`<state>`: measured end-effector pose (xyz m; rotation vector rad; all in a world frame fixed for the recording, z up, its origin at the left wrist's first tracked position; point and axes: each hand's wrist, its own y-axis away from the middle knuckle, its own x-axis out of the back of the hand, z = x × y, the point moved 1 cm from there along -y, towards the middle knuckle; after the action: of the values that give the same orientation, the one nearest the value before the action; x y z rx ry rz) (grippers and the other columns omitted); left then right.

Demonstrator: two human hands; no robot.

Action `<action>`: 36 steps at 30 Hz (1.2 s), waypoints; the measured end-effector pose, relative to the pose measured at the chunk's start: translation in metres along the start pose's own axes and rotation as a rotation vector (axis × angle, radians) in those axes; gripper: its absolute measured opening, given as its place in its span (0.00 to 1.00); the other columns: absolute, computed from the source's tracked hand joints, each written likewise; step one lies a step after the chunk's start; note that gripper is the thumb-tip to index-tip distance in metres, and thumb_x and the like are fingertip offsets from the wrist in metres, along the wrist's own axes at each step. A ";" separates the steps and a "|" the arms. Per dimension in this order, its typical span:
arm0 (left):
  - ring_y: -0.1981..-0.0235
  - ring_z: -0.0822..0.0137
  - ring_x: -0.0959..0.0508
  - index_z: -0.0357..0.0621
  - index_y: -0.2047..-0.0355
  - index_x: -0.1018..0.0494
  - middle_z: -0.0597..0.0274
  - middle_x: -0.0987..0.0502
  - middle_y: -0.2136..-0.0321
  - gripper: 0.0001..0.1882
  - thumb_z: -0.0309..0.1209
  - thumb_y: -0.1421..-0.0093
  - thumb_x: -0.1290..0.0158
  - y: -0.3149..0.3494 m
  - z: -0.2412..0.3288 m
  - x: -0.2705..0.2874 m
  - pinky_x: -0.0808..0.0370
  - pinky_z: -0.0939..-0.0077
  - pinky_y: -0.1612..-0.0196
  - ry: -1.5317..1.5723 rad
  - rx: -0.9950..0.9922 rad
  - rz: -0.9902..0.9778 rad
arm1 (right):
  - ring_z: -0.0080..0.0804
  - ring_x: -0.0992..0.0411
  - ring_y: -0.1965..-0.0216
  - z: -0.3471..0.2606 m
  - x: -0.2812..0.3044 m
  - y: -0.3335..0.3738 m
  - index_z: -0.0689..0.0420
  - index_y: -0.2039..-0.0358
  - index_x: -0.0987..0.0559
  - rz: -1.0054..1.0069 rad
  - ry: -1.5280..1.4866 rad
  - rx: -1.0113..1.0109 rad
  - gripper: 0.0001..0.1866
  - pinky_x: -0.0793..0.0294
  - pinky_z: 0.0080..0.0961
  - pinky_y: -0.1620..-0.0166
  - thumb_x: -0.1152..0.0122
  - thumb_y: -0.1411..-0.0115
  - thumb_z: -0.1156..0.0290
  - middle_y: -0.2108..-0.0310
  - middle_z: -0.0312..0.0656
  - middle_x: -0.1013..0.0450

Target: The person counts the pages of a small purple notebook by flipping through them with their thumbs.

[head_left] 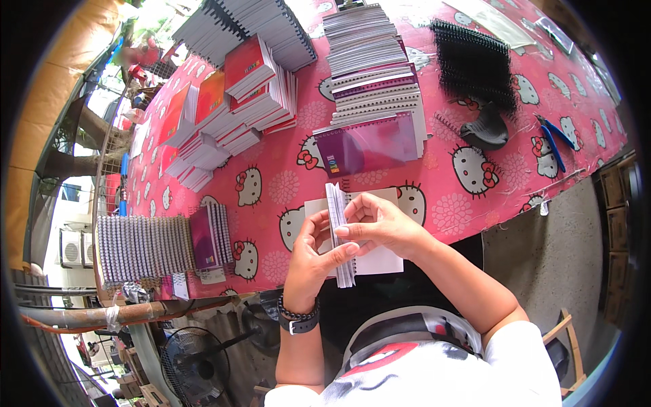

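Near the table's front edge I hold a notebook [336, 203] on its edge, its white page edges facing up and a dark spiral coil along its right side. My left hand [313, 249] is closed round the notebook's left side, thumb reaching across its lower part. From the right, my right hand [381, 224] has its fingers bent at the coil side, its thumb touching the pages. A white sheet or board [384, 262] lies flat beneath. Beyond my hands stands a long row of notebooks [376, 102], a purple cover [366, 146] at its near end.
Red and orange-covered page stacks [251, 68] stand far left. A row of coil-bound notebooks [146, 247] sits near left. To the right are a pile of black coils [472, 64], a curved black object [485, 127] and blue-handled pliers [553, 141]. A fan [196, 363] stands below the table.
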<state>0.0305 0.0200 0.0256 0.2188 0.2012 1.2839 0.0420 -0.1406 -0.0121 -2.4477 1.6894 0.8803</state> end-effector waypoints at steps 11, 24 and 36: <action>0.50 0.63 0.33 0.34 0.49 0.40 0.52 0.33 0.53 0.40 0.36 0.59 0.33 0.000 0.000 0.000 0.36 0.68 0.47 0.006 0.004 0.007 | 0.23 0.30 0.68 0.002 -0.001 0.001 0.61 0.63 0.31 0.014 0.031 0.044 0.31 0.26 0.21 0.69 0.30 0.55 0.50 0.70 0.39 0.30; 0.49 0.63 0.33 0.33 0.49 0.40 0.52 0.33 0.53 0.40 0.37 0.58 0.33 0.001 0.001 -0.001 0.36 0.68 0.46 0.016 0.008 0.000 | 0.23 0.29 0.66 -0.002 0.001 0.003 0.60 0.61 0.33 0.010 0.004 0.015 0.27 0.25 0.21 0.67 0.30 0.53 0.58 0.68 0.38 0.30; 0.49 0.62 0.32 0.33 0.49 0.40 0.51 0.33 0.53 0.40 0.37 0.58 0.33 0.000 0.000 -0.003 0.36 0.68 0.46 0.003 -0.026 -0.001 | 0.24 0.29 0.67 -0.001 0.000 0.003 0.60 0.62 0.31 0.029 0.007 0.050 0.29 0.28 0.23 0.68 0.30 0.55 0.52 0.69 0.40 0.30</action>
<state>0.0295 0.0175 0.0260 0.1940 0.1869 1.2850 0.0396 -0.1424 -0.0103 -2.4033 1.7318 0.8236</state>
